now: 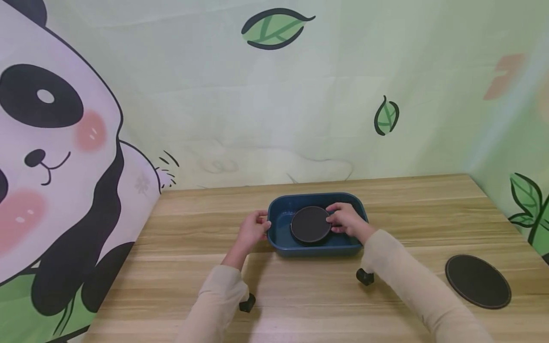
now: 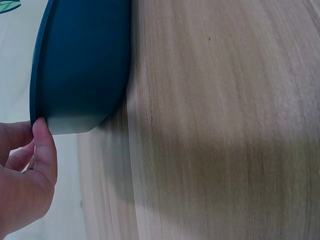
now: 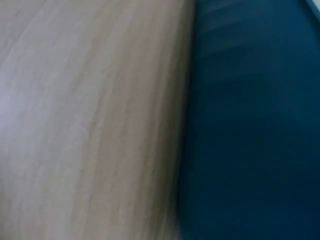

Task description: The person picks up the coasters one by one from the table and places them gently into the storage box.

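A blue rectangular storage box [image 1: 317, 253] with rounded corners stands on the wooden table. My left hand [image 1: 253, 227] pinches its left rim between thumb and fingers, and the left wrist view shows this hand [image 2: 31, 175] at the edge of the box wall [image 2: 82, 60]. Inside the box is a round, dark coaster [image 1: 310, 224]. My right hand [image 1: 346, 220] reaches over the right side and grips the coaster's right edge. Only the box's outer wall [image 3: 255, 120] and table show, blurred, in the right wrist view; the right hand is out of that frame.
A second dark round coaster [image 1: 478, 281] lies flat on the table [image 1: 411, 205], to the right of my right sleeve. Behind the table hangs a pale green backdrop [image 1: 206, 95] with a printed panda and leaves.
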Demonstrator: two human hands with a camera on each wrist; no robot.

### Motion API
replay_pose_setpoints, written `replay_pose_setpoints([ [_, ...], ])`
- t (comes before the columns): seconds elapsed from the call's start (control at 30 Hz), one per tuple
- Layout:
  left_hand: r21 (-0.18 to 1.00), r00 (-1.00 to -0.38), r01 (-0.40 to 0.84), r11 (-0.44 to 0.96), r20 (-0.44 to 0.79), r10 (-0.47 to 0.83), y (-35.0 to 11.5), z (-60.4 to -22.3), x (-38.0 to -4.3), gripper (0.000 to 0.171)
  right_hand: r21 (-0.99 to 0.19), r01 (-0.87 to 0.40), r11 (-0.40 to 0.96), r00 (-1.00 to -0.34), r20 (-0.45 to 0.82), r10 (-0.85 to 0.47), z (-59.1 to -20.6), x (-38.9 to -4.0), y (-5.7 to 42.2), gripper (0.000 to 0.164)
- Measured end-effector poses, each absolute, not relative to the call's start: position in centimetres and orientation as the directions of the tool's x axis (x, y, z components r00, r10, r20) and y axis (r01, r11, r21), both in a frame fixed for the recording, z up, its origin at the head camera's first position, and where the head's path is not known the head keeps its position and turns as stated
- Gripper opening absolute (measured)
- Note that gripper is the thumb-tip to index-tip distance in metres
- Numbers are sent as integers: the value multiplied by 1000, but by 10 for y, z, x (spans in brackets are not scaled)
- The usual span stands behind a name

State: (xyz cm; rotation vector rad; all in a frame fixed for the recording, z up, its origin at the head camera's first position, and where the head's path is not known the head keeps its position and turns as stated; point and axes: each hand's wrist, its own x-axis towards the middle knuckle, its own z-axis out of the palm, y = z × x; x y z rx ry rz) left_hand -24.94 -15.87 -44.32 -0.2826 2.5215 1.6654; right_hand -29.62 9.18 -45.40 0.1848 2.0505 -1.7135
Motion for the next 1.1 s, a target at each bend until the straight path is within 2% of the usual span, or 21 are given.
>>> replay_pose_setpoints([
  [0.17, 898, -977, -211, 385, -189, -94, -158, -443, -250, 32, -880, 355, 315, -897, -416, -150, -456, -297, 90, 41],
  [0.5, 904, -980, -198, 379, -176, -93, -156, -444, -249, 32, -855, 315, 411, -914, -390, -111, -449, -294, 91, 37],
  [0.83, 895, -979, -202, 398, -174, -105, -158, -444, -250, 31, -862, 167, 478, -928, -301, -219, -425, -286, 104, 34],
  [1.1, 898, -980, -199, 393, -172, -102, -158, -445, -250, 31, -849, 51, 526, -904, -263, -337, -405, -279, 123, 34],
])
